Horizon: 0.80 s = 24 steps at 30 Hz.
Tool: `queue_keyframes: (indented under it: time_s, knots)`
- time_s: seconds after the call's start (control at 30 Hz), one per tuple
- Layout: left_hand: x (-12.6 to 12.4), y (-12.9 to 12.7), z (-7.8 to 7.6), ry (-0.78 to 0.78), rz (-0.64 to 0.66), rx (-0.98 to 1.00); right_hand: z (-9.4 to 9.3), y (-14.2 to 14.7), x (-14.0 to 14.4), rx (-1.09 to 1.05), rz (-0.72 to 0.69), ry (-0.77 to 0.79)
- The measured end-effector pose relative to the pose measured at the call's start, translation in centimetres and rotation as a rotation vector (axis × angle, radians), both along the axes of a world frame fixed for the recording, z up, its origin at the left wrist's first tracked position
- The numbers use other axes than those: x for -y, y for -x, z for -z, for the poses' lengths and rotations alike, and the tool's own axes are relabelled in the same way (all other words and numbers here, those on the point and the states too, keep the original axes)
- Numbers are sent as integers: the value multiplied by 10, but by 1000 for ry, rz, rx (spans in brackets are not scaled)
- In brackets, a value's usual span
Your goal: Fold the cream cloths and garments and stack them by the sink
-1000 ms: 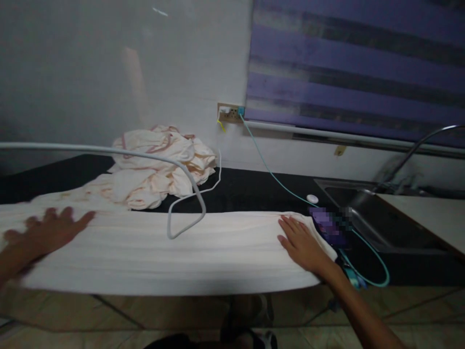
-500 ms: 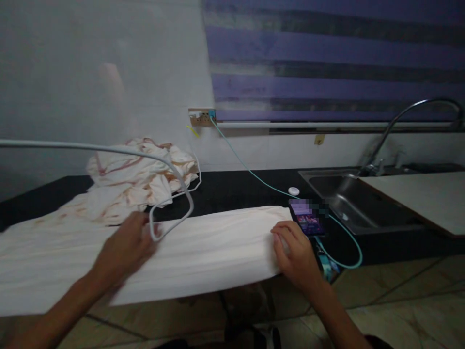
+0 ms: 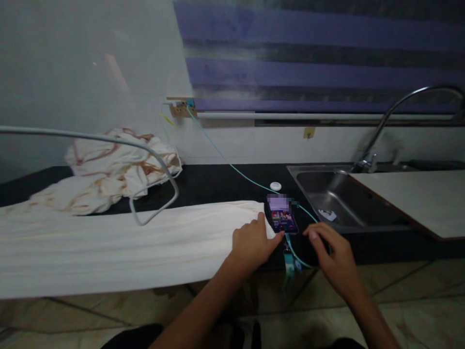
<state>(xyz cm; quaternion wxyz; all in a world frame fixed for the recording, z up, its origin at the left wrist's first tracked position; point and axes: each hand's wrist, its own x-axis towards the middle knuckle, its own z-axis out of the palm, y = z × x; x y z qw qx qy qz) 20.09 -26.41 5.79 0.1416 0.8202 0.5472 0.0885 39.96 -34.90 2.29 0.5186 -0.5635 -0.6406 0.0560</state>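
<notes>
A long folded white cloth lies along the front of the black counter. My left hand rests flat on its right end, index finger reaching toward a phone with a lit screen. My right hand hovers just right of the phone, fingers curled over the loop of a teal cable and a teal lanyard hanging off the counter edge. Whether it grips the cable is unclear.
A crumpled stained cloth pile sits at the back left, with a thick white cord looping over it. A wall socket, a small white disc, a steel sink with faucet and a white board lie right.
My left hand slid right along the cloth to its right end. My right hand left the cloth and moved right past the phone to the teal cable. The view turned right.
</notes>
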Motion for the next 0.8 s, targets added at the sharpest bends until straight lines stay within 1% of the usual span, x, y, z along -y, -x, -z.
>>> queue_keyframes:
  time_s: [0.07, 0.1, 0.17, 0.23, 0.33, 0.4, 0.5, 0.57, 0.67, 0.8]
  knots:
    - [1, -4, 10, -49, -18, -11, 2, -31, -22, -75, 7, 93]
    - [1, -4, 15, -71, -17, -14, 6, -42, -32, -120, 2, 144]
    - [1, -1, 22, -94, -4, -9, 12, -54, -47, -183, -25, 207]
    - [2, 3, 24, -96, 12, 15, 15, -53, -58, -157, -77, 219]
    - [4, 6, 23, -87, 3, 76, 13, -40, -70, 10, -156, 208]
    - [5, 8, 22, -91, 7, 112, 11, -33, -76, 111, -171, 224]
    - [5, 9, 22, -111, 66, 131, 14, -31, -83, 139, -103, 223]
    - [5, 11, 23, -130, 104, 121, 18, -34, -86, 89, -22, 197]
    - [6, 12, 27, -174, 99, 121, 24, -40, -86, 10, 56, 181]
    - [9, 10, 26, -193, 72, 184, 27, -42, -86, 15, 10, 195]
